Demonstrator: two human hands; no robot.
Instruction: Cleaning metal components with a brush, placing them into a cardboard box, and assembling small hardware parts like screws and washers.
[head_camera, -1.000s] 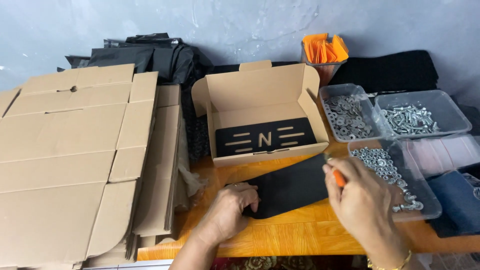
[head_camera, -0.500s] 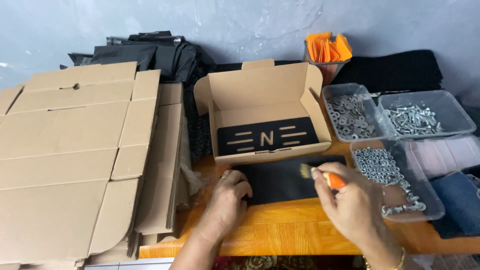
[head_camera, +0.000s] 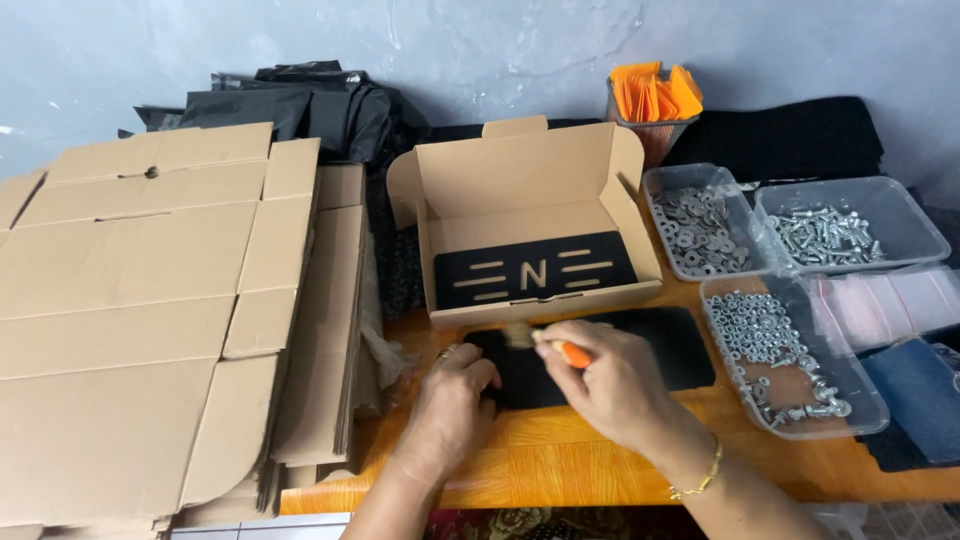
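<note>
Wooden bench, grey wall behind. Black plate lies flat at near centre, just before open box — likely stiff, light; best held by its edges. Left hand presses its left end, fingers curled; right hand closed round orange-handled brush.

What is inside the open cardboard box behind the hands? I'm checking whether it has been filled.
The open cardboard box holds one flat black plate with cut-out slots and a cut-out shape, lying on its floor. Anything beneath that plate is covered and cannot be seen.
</note>
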